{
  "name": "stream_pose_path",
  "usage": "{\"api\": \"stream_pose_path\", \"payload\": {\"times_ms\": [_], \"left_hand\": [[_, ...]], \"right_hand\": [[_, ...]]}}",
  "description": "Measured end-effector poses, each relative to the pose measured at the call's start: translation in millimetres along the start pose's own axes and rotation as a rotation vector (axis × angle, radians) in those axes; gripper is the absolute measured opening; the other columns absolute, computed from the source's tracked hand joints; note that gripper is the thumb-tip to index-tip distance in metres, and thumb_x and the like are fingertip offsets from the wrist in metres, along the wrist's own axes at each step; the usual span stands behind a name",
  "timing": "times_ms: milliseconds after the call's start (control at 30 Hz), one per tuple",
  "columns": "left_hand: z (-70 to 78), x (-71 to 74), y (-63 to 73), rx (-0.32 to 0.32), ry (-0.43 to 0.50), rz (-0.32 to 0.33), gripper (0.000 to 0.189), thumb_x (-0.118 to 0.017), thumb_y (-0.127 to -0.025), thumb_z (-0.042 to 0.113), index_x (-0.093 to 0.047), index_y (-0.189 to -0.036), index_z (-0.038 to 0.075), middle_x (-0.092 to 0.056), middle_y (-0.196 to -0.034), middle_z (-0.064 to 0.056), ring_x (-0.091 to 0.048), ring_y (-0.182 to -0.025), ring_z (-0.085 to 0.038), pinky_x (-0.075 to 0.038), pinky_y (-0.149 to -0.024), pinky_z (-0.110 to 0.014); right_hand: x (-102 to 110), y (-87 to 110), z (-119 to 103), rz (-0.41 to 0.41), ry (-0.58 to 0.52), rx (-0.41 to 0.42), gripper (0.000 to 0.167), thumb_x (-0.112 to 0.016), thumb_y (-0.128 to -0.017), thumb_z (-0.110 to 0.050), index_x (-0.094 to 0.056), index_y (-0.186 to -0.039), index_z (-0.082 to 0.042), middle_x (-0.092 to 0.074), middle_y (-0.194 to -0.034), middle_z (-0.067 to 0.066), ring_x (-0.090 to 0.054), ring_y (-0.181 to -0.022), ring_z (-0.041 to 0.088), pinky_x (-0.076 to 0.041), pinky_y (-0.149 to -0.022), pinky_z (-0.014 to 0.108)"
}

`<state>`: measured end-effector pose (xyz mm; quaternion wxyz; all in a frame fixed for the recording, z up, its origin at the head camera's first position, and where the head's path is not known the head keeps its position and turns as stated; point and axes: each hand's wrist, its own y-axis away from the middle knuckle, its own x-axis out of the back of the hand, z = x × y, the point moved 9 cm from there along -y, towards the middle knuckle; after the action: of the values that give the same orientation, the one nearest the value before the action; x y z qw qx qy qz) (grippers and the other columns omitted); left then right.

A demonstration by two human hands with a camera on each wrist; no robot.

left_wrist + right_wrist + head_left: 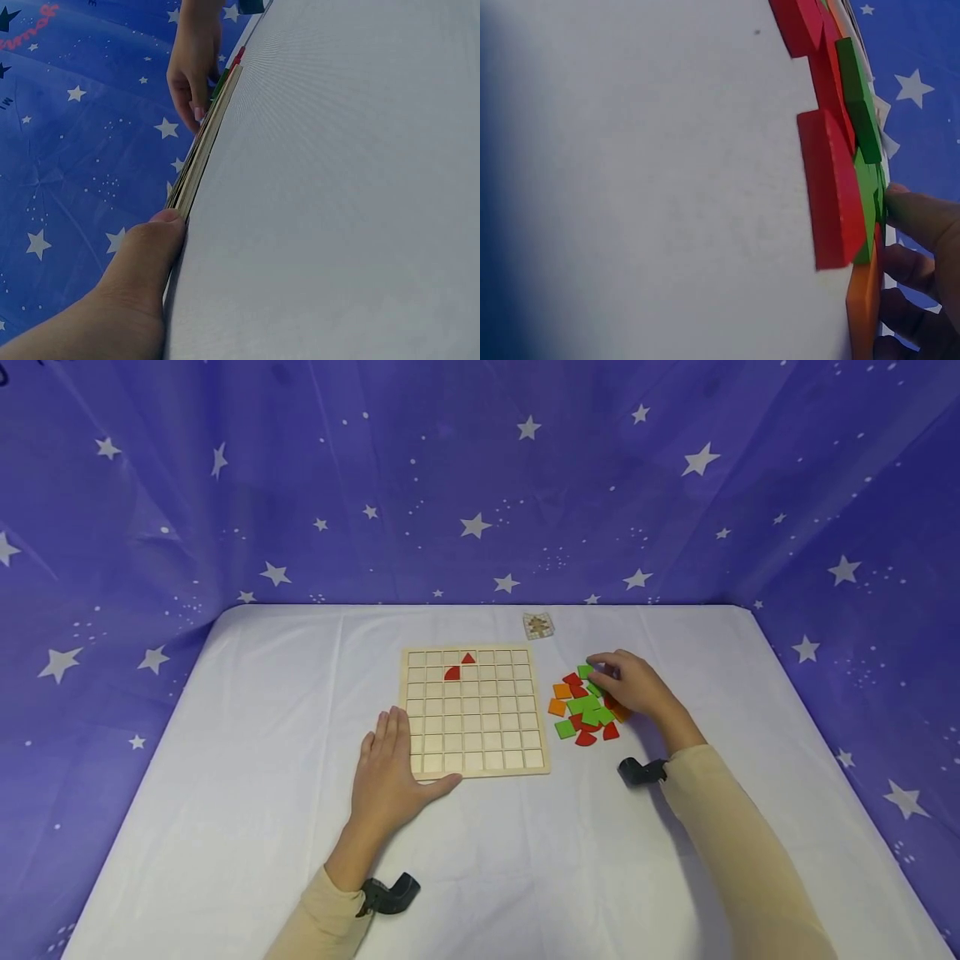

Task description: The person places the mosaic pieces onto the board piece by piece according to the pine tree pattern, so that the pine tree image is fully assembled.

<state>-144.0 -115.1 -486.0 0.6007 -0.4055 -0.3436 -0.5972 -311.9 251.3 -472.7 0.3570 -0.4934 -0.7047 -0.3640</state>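
A square wooden grid board (486, 723) lies flat on the table. It bears a red triangle (468, 658) in its top row and a red quarter-circle piece (452, 673) just below and to the left. My left hand (386, 781) rests along the board's left side, its thumb stretched by the front edge. Over at the right, my right hand (637, 683) is at the far side of a loose pile of tiles, near a green tile (585, 672). Thumb and forefinger stand apart there, with no tile visibly lifted. In the right wrist view, red tiles (829, 191) partly hide the fingertips.
The pile also includes orange tiles (557, 707). A small patterned card (538, 626) lies beyond the board, near the back of the white-covered table (262, 710). A purple star-printed cloth (420, 460) hangs behind. Each wrist wears a dark camera mount (392, 893).
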Motion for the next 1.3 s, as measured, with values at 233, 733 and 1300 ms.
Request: {"api": "stream_pose_path", "payload": {"times_ms": [233,733,1300], "left_hand": [[0.5,0.1,-0.2,-0.001,-0.004,-0.001,0.133,-0.060,-0.069,0.086,-0.012,-0.158,0.000,-0.013,-0.167,-0.017,-0.009,-0.156,-0.032,-0.014,-0.123,-0.053],[-1.2,-1.6,0.1,0.004,-0.009,-0.009,0.133,-0.058,-0.069,0.087,-0.009,-0.159,0.002,-0.011,-0.167,-0.015,-0.008,-0.156,-0.032,-0.014,-0.124,-0.053],[-2.0,-1.1,-0.1,0.013,-0.006,-0.020,0.134,-0.055,-0.069,0.090,-0.009,-0.159,0.002,-0.010,-0.168,-0.014,-0.007,-0.156,-0.031,-0.013,-0.124,-0.052]], "right_hand": [[0.9,-4.2,0.5,0.019,-0.022,-0.020,0.040,-0.062,-0.098,-0.032,-0.061,-0.135,-0.015,-0.063,-0.108,0.012,-0.055,-0.098,0.028,-0.049,-0.095,0.049],[5.0,-5.9,-3.9,0.058,0.021,-0.052,0.044,-0.066,-0.095,-0.039,-0.064,-0.131,-0.014,-0.061,-0.105,0.011,-0.054,-0.095,0.028,-0.050,-0.088,0.045],[9.0,-11.6,-15.3,0.101,0.076,0.035,0.040,-0.071,-0.092,-0.035,-0.070,-0.124,-0.011,-0.060,-0.111,0.009,-0.055,-0.099,0.028,-0.049,-0.094,0.048]]}}
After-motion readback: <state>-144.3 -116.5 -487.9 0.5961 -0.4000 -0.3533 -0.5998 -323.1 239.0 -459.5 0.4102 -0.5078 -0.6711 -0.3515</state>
